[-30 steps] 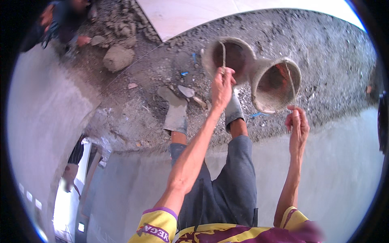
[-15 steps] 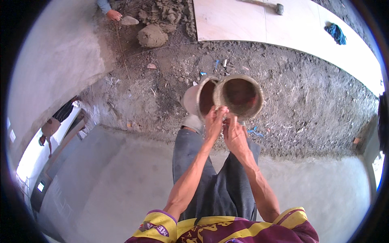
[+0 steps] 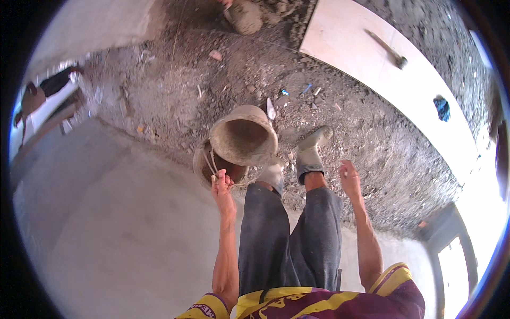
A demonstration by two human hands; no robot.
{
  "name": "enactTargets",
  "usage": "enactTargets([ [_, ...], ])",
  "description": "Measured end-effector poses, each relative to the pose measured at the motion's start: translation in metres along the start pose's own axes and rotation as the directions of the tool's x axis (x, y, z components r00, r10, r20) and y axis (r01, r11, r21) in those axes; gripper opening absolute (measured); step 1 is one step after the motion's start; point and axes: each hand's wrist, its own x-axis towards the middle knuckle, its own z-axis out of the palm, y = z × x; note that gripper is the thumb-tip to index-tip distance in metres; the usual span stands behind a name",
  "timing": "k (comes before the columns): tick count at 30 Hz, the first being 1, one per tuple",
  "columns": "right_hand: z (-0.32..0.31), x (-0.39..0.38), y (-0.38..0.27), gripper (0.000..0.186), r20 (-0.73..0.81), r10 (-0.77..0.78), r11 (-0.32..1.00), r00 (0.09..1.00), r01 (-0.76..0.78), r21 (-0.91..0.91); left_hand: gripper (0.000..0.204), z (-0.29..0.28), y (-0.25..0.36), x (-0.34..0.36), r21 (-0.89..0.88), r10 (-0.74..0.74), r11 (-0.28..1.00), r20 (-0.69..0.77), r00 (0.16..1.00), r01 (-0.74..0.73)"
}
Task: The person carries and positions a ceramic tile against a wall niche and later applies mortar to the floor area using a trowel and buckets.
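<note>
A mortar-caked bucket [image 3: 247, 135] hangs or stands just ahead and to the left of the person's legs, its round mouth tipped up toward the view, and it overlaps a second bucket [image 3: 202, 169] that lies nearer the concrete floor [image 3: 122, 212]. Pale rope handles [image 3: 213, 159] run to the left hand [image 3: 223, 192], whose fingers are closed around them at the near side of the second bucket; whether the buckets bear on the ground I cannot tell. The right hand [image 3: 349, 179] is well apart from them on the other side of the legs, fingers loosely curled and partly open, gripping nothing that shows. Between the hands are the left boot [image 3: 273, 176], near the buckets, and the right boot [image 3: 311, 151], both grey with dust. A pointed pale blade [image 3: 271, 109], perhaps a trowel's, is just beside the first bucket on the rubble ground [image 3: 366, 133]. Farther out, a mallet [image 3: 390, 51] and a dark blue bundle [image 3: 441, 108] lie on pale slabs [image 3: 350, 37]; at the top edge, a co-worker's hand [image 3: 227, 3] is beside a lump of mortar [image 3: 245, 17].
</note>
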Motion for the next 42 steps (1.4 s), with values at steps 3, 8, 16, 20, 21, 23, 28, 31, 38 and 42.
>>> enactTargets([
  [3, 0.007, 0.015, 0.004, 0.03, 0.054, -0.04, 0.991, 0.998, 0.047, -0.129, 0.018, -0.057, 0.008, 0.009, -0.16, -0.059, 0.986, -0.08, 0.995, 0.046],
  [8, 0.065, 0.071, -0.046, 0.031, 0.133, -0.205, 0.947, 0.97, 0.231, -0.224, 0.02, -0.125, 0.013, 0.036, -0.346, -0.156, 0.934, -0.167, 0.974, 0.091],
  [16, 0.303, 0.21, -0.045, 0.03, 0.608, -0.345, 0.647, 0.715, 0.651, -0.398, 0.025, -0.173, -0.039, 0.022, -0.474, -0.241, 0.88, -0.444, 0.863, 0.002],
  [20, 0.394, 0.242, -0.029, 0.05, 0.576, 0.012, 0.859, 0.817, 0.286, -0.425, 0.023, -0.165, -0.081, 0.018, -0.583, -0.216, 0.805, -0.459, 0.862, -0.109],
  [21, 0.415, 0.251, -0.029, 0.056, 0.552, 0.124, 0.801, 0.824, 0.245, -0.546, 0.022, -0.161, -0.093, 0.019, -0.6, -0.217, 0.79, -0.468, 0.857, -0.127],
  [23, 0.444, 0.256, -0.025, 0.061, 0.427, 0.091, 0.831, 0.9, 0.167, -0.53, 0.022, -0.15, -0.119, 0.022, -0.614, -0.262, 0.779, -0.5, 0.825, -0.124],
  [28, 0.494, 0.287, -0.009, 0.058, 0.272, 0.143, 0.849, 0.952, 0.024, -0.529, 0.02, -0.127, -0.196, 0.045, -0.704, -0.316, 0.701, -0.451, 0.835, -0.115],
  [31, 0.496, 0.291, -0.003, 0.049, 0.303, 0.06, 0.887, 0.951, 0.088, -0.453, 0.02, -0.116, -0.228, 0.051, -0.733, -0.394, 0.674, -0.46, 0.796, -0.09],
  [38, 0.434, 0.257, -0.024, 0.042, 0.319, -0.123, 0.944, 0.94, 0.209, -0.254, 0.022, -0.119, -0.24, 0.07, -0.828, -0.492, 0.556, -0.4, 0.773, -0.074],
  [42, 0.39, 0.319, -0.075, 0.044, 0.273, -0.663, 0.5, 0.697, 0.683, -0.532, 0.021, -0.137, -0.241, 0.082, -0.813, -0.373, 0.578, -0.345, 0.862, -0.075],
])
